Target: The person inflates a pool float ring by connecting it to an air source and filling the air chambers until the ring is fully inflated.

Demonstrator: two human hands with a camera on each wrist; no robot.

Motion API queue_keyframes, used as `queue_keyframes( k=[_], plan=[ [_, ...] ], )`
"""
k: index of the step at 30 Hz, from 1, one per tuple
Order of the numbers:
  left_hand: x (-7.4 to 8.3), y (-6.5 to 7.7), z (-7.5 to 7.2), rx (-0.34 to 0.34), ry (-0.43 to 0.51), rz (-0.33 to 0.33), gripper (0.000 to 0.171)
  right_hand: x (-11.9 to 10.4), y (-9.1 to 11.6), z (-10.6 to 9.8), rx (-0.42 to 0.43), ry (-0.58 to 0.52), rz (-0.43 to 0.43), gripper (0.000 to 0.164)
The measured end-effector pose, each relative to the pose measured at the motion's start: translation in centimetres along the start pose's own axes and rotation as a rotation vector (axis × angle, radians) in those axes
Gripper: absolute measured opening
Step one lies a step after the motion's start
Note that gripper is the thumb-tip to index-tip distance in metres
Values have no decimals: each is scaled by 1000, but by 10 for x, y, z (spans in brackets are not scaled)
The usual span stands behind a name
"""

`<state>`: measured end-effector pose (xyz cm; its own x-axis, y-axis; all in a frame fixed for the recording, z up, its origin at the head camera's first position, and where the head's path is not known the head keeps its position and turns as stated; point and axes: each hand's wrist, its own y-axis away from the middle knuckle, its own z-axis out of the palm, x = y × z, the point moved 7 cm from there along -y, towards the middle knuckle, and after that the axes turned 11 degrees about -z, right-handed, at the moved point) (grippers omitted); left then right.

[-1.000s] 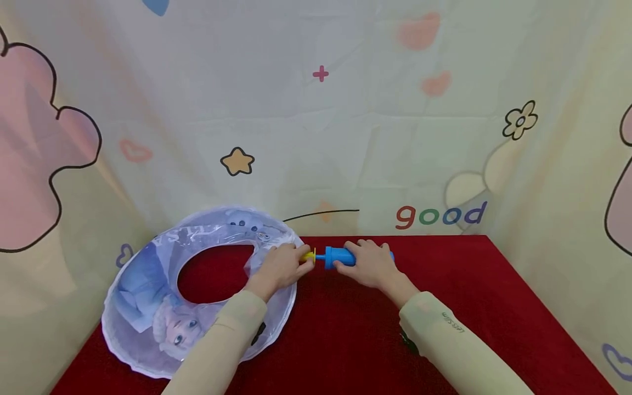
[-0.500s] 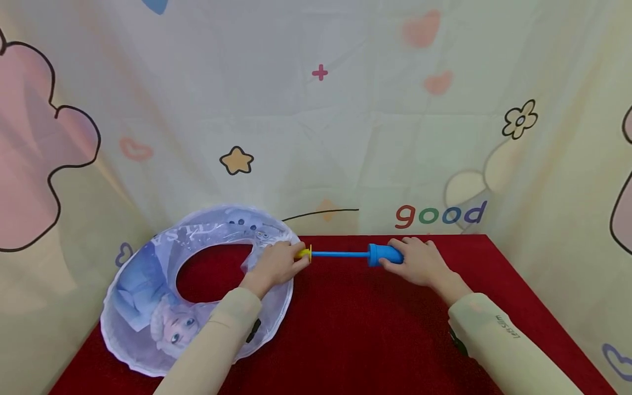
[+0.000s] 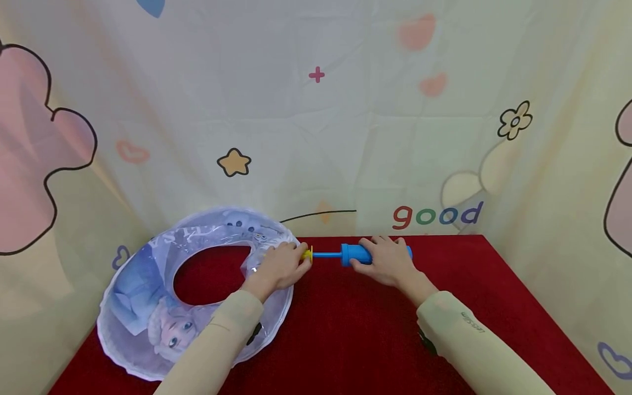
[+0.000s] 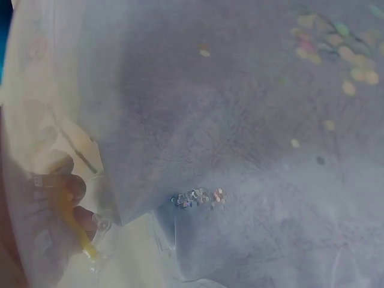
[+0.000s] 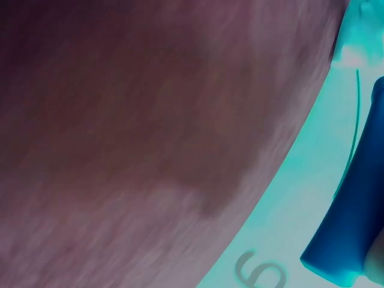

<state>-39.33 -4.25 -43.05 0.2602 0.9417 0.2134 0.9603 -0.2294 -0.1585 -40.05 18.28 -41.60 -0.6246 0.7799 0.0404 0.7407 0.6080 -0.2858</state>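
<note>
- Fingers of the left hand (image 3: 277, 267) are pinching the yellow end piece (image 3: 307, 254) at the right edge of the swim ring (image 3: 133, 296); the left wrist view is showing them through cloudy plastic, the yellow tip ending near a clear fitting (image 4: 103, 225), and whether it is sitting inside, I cannot tell.
- Fingers of the right hand (image 3: 387, 262) are curling round the blue barrel (image 3: 356, 254) of a pump, its far end showing past the hand.
- Between the hands, a blue rod (image 3: 327, 255) is joining yellow end piece and barrel.
- Across the left part of the red counter (image 3: 345, 329), the swim ring is lying.
- Under the right sleeve (image 3: 474, 334), a dark object (image 3: 427, 341) is partly hiding.
- Behind, a patterned curtain (image 3: 296, 131) is hanging.
</note>
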Motion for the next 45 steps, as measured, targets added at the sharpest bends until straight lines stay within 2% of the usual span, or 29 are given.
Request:
queue_keyframes(
  k=[7, 11, 17, 28, 33, 38, 45],
  plan=[
    [6, 1, -2, 23, -9, 21, 27, -40, -27, 5, -22, 14, 14, 59],
    [4, 1, -1, 13, 4, 10, 23, -49, -32, 6, -29, -4, 10, 59],
    [0, 0, -2, -11, 41, 2, 21, -32, -24, 4, -36, -22, 14, 61],
    [-9, -1, -3, 12, 50, 16, 20, 36, 21, -3, -27, -55, 19, 63],
    [-12, -1, -4, 25, 57, 15, 18, 55, 35, -8, -22, -66, 38, 63],
    [-12, 0, -2, 14, 49, 3, 21, 51, 31, -7, -21, -43, 32, 64],
    [-5, 0, 0, 24, 34, 17, 24, 14, 9, -7, 6, -19, 17, 59]
  ],
)
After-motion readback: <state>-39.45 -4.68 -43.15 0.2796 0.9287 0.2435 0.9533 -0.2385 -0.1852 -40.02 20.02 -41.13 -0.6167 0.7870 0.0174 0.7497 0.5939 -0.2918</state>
